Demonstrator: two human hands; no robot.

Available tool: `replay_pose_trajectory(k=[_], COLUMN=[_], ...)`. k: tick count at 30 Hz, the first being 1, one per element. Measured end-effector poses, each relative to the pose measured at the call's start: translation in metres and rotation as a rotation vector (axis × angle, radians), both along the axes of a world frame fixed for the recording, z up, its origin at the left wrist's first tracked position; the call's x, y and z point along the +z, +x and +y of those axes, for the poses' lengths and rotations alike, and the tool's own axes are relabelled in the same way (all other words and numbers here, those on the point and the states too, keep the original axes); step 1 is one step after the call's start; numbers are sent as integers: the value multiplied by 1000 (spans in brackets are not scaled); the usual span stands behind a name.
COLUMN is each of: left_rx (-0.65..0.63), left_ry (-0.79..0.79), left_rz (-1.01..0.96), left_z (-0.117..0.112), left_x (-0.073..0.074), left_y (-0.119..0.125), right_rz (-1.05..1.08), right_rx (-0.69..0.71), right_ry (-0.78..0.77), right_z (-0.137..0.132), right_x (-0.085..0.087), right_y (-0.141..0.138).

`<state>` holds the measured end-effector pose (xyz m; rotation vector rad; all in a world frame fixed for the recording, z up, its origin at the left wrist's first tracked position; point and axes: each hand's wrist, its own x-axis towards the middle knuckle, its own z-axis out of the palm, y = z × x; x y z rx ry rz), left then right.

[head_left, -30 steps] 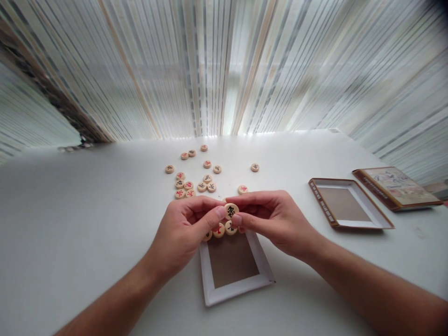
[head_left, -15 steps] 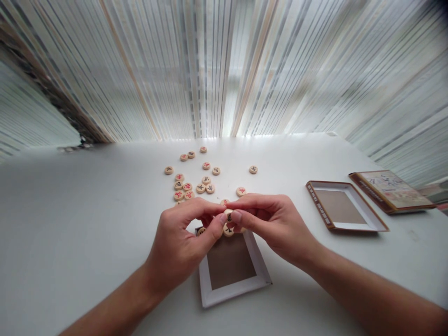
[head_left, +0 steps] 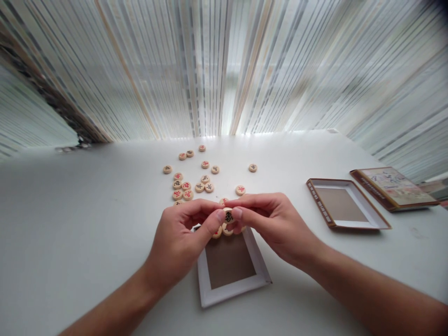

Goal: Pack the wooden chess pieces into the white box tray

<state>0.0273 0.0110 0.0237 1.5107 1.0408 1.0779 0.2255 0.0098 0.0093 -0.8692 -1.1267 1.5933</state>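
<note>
Both hands meet over the far end of a shallow white-rimmed box tray (head_left: 259,270) with a brown floor. My left hand (head_left: 182,242) and my right hand (head_left: 273,224) pinch between their thumbs and fingertips one round wooden chess piece (head_left: 228,216) with a black character, held a little above the tray. Under the fingers, a few more pieces (head_left: 224,230) lie at the tray's far end, partly hidden. Several loose pieces (head_left: 196,179) with red or black characters are scattered on the white table (head_left: 70,224) beyond the hands.
A second shallow tray (head_left: 346,204) with brown outer sides lies to the right. Beside it, further right, rests a printed box lid (head_left: 394,187). A striped curtain (head_left: 224,70) hangs behind the table's far edge.
The held piece was turned edge-on half a second ago and now shows its black character again. Both hands stayed over the tray's far end, shifting only slightly.
</note>
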Motion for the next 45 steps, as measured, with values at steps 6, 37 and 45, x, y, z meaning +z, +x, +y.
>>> replay_pose_trajectory(k=[6, 37, 45], left_rx=[30, -5, -82], left_ry=[-115, 316, 572], left_rz=[-123, 113, 178], left_z=[3, -4, -2], left_x=[1, -7, -8], left_y=[2, -3, -4], right_rz=[63, 30, 46], right_rx=[-1, 47, 26], right_ry=[-119, -100, -148], right_z=[2, 3, 2], right_x=[3, 5, 8], right_y=[0, 2, -1])
